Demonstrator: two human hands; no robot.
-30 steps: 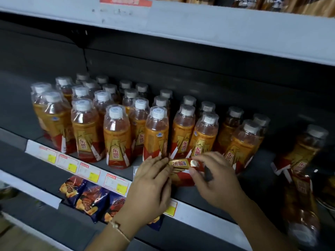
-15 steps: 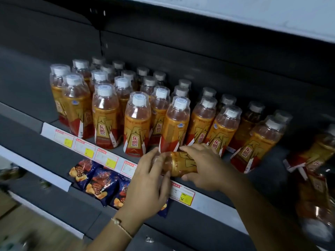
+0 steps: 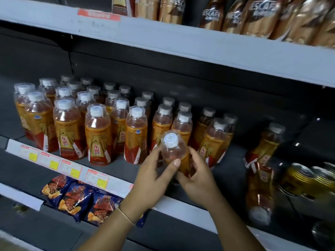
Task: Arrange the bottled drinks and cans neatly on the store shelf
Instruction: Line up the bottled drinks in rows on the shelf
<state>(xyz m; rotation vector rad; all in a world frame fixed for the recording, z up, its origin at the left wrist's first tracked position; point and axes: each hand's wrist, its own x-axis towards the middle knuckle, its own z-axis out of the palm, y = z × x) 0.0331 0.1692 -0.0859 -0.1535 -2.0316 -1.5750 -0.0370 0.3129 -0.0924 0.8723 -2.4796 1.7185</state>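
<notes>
Both hands hold one orange drink bottle (image 3: 175, 150) with a white cap at the front edge of the dark shelf (image 3: 116, 168). The bottle stands nearly upright, cap tilted toward me. My left hand (image 3: 154, 175) wraps it from the left, thumb across its front. My right hand (image 3: 198, 173) grips it from the right. Behind it stand several rows of matching bottles (image 3: 98, 134). One bottle (image 3: 261, 180) lies tipped over at the right, beside gold cans (image 3: 308, 180).
The upper shelf (image 3: 181, 42) overhangs the bottles and carries brown coffee bottles (image 3: 257, 15). Price tags (image 3: 72, 169) line the shelf's front rail. Blue snack bags (image 3: 78, 198) lie on the shelf below.
The bottle that lay on its side between my hands has been turned upright, cap now toward me. The camera has tilted up, so the upper shelf's coffee bottles show.
</notes>
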